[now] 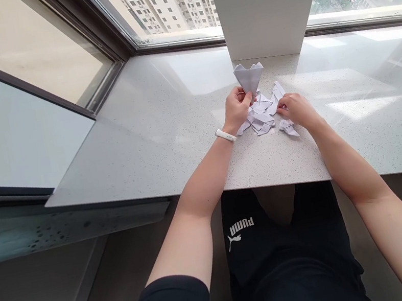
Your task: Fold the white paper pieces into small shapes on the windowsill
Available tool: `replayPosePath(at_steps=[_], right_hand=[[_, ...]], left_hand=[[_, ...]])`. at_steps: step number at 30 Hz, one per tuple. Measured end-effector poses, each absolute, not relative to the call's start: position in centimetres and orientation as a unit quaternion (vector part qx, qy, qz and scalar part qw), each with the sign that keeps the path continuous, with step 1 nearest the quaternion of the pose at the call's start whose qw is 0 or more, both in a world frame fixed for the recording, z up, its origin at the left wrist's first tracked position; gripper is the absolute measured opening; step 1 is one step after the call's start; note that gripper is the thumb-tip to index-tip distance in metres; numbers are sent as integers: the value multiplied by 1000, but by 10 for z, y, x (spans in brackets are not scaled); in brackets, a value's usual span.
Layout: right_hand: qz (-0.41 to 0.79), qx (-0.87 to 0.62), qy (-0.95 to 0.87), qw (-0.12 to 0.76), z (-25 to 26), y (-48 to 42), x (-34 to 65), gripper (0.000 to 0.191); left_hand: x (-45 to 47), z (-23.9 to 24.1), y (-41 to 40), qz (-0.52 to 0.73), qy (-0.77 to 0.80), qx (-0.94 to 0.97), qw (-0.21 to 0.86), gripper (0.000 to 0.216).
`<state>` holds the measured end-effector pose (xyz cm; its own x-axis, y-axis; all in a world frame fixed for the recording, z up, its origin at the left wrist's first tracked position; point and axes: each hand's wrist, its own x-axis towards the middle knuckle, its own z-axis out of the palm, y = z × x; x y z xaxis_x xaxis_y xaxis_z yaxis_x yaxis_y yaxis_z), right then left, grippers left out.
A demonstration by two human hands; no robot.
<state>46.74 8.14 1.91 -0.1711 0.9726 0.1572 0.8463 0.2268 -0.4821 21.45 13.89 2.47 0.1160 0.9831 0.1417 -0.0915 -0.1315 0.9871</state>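
A cone-like piece of folded white paper (249, 77), narrow at the bottom and notched at the top, stands up from my left hand (237, 109), whose thumb and fingers are closed on its lower tip. Below it lies a loose pile of small folded paper pieces (261, 120). At the pile's right side, my right hand (298, 108) has its fingers pinched at a folded paper piece (277, 93); the fingertips are partly hidden. One more folded paper piece (289, 128) lies just below my right hand, apart from the pile.
A pale box-shaped block (267, 19) stands behind the papers, against the window. The speckled white counter (137, 141) spreads to both sides, with its front edge close to my body. A dark window frame (102, 33) borders it at the left.
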Motion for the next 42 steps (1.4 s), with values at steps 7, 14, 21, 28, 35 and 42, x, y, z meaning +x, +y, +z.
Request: replayPosePath(at_steps=[7, 14, 21, 28, 35, 42], right_hand=[[204, -577, -767, 193, 34, 73, 482, 13], [144, -561, -744, 333, 56, 61, 479, 5], [137, -495, -671, 535, 45, 77, 484, 31], [171, -460, -645, 585, 41, 80, 469, 34], [79, -504, -638, 577, 45, 70, 457, 22], [9, -524, -637, 565, 38, 73, 460, 12]], left_hand=[[208, 22, 143, 520, 407, 566, 493, 31], [208, 23, 143, 514, 402, 572, 497, 27], [215, 26, 133, 502, 390, 581, 509, 29], [221, 26, 118, 451, 373, 620, 522, 30], [220, 26, 115, 386, 338, 653, 557, 47], [220, 24, 115, 392, 284, 670, 563, 49]])
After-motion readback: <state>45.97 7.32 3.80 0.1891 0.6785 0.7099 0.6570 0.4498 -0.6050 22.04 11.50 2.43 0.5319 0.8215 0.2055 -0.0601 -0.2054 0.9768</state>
